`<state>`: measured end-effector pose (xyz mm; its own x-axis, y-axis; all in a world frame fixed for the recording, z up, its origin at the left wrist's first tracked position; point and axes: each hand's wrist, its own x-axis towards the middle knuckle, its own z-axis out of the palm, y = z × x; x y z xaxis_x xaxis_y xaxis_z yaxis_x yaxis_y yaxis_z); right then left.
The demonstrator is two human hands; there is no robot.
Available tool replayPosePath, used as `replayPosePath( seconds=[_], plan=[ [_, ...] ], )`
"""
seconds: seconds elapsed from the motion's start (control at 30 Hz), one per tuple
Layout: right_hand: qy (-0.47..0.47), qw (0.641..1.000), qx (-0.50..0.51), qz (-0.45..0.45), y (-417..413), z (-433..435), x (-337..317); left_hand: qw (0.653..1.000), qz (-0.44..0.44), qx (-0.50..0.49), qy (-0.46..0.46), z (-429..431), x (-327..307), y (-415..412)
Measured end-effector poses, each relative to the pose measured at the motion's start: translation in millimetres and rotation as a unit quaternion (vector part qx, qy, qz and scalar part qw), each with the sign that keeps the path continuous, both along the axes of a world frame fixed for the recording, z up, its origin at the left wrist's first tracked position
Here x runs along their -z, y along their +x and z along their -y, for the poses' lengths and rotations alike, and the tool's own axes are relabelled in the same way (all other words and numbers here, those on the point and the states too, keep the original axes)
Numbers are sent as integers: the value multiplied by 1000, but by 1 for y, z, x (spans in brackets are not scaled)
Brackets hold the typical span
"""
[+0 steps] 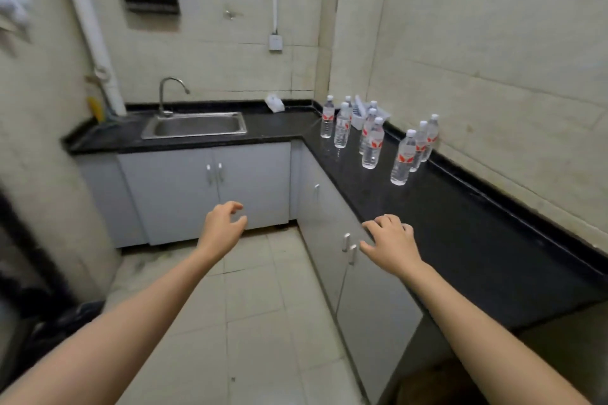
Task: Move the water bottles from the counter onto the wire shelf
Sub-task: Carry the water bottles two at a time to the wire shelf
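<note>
Several clear water bottles (403,158) with white caps and red labels stand upright on the black counter (460,227) along the right wall, grouped towards the far corner. My left hand (223,227) hovers over the floor in front of the cabinets, empty, fingers curled apart. My right hand (391,243) is spread open above the counter's front edge, holding nothing, well short of the nearest bottle. No wire shelf is in view.
A steel sink (197,125) with a tap sits in the far counter. A white basket (362,115) stands in the corner behind the bottles. Grey cabinet doors (210,187) run under both counters. A dark object (19,273) fills the left edge.
</note>
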<state>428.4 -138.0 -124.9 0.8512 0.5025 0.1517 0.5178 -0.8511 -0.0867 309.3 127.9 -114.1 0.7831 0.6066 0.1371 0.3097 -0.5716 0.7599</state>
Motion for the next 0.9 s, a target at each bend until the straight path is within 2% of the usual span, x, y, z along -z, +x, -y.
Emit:
replayPosePath(
  seconds=[0.2,0.4,0.67,0.9],
  plan=[
    [-17,999,-36,-34,-4,-83,10,999,-16,-41,-6,-69,12,-29],
    [-50,996,-41,-56,19,-105,28,999,-24,-38,-29,-87,33,-6],
    [-35,997,-19,-59,121,-134,28,999,-27,-18,-23,-117,31,83],
    [-18,995,-88,-46,214,-213,11,998,21,-47,-34,-166,5,170]
  ],
)
